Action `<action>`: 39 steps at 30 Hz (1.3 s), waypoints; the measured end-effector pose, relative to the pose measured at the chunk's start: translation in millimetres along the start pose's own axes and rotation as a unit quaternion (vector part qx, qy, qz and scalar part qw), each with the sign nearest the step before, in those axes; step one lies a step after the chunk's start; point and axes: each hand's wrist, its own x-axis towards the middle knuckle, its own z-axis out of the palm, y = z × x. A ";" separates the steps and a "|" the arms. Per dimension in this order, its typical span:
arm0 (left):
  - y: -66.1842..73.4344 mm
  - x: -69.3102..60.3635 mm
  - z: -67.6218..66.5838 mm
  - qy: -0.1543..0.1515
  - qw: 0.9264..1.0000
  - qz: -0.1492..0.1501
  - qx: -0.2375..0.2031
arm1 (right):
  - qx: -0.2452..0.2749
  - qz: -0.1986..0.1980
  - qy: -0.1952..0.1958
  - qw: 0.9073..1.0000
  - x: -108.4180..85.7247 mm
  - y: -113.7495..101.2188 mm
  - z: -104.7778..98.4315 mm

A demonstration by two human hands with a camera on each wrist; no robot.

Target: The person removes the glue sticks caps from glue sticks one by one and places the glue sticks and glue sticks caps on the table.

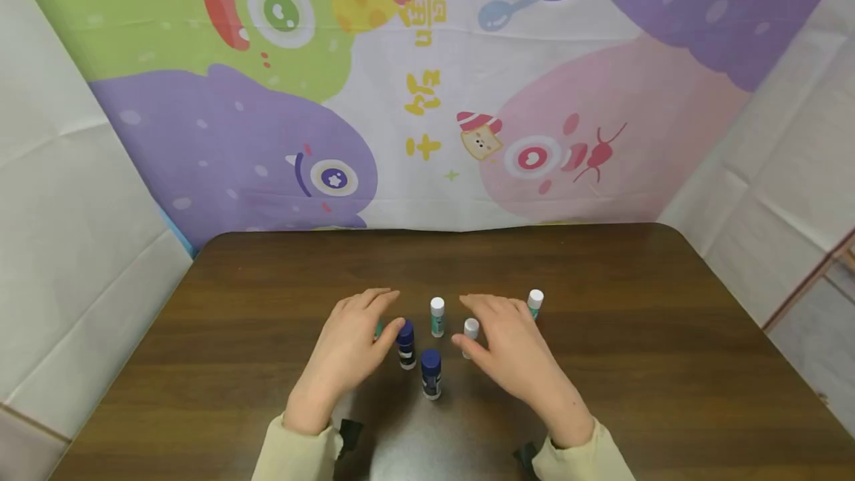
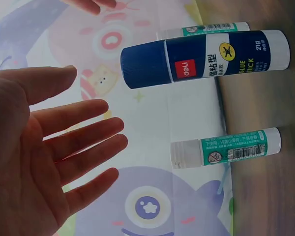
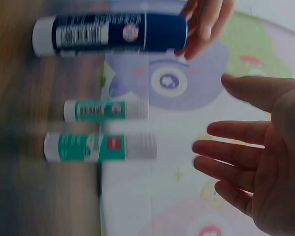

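Several glue sticks stand upright on the brown table. My left hand (image 1: 347, 344) is spread in the air beside a blue-capped stick (image 1: 406, 345) and partly covers a green one behind it. A second blue-capped stick (image 1: 431, 374) stands nearer me, between the hands. My right hand (image 1: 514, 351) hovers by a white-capped stick (image 1: 470, 329), partly hiding it. Another white-capped green stick (image 1: 437, 317) stands between the hands, farther back. In both wrist views, the left palm (image 2: 29, 152) and the right palm (image 3: 285, 157) hold nothing, fingers extended and apart.
One more white-capped stick (image 1: 535, 301) stands beyond my right hand, partly covered. The dark wood table (image 1: 267, 266) ends at a cartoon-printed cloth (image 1: 427, 191). Pale cloths hang at both sides. Dark pieces lie by both sleeve cuffs.
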 end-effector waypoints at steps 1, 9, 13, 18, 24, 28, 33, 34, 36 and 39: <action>0.1 -0.1 -0.2 0.007 1.000 0.002 0.001 | 0.010 -0.002 -0.007 1.000 0.1 -3.2 0.7; 2.7 -0.1 -1.3 0.020 1.000 0.006 0.004 | 0.073 -0.022 -0.082 0.994 -1.0 -24.0 10.1; 5.1 0.7 -0.8 0.019 1.000 0.013 0.008 | 0.084 -0.027 -0.110 0.990 -1.2 -29.9 15.4; 7.7 1.9 -0.3 0.036 0.999 0.032 0.013 | 0.093 -0.030 -0.136 0.986 1.1 -34.8 22.9; 11.1 1.9 1.5 0.033 0.998 0.053 0.007 | 0.097 -0.034 -0.140 0.985 0.4 -35.5 30.0; 13.9 1.1 2.1 0.015 0.998 0.055 -0.016 | 0.110 -0.028 -0.133 0.985 0.0 -32.8 28.9; 18.8 -0.8 0.8 -0.004 0.998 0.052 -0.045 | 0.141 -0.020 -0.115 0.983 0.4 -25.3 19.9; 19.8 -0.8 0.2 -0.006 0.997 0.054 -0.047 | 0.152 -0.018 -0.110 0.982 0.5 -23.1 17.2; 22.1 -0.6 -1.1 -0.009 0.997 0.059 -0.050 | 0.179 -0.013 -0.098 0.979 1.0 -18.5 11.0; 25.3 -0.5 -2.2 -0.014 0.997 0.065 -0.047 | 0.219 -0.001 -0.080 0.972 1.1 -11.4 1.7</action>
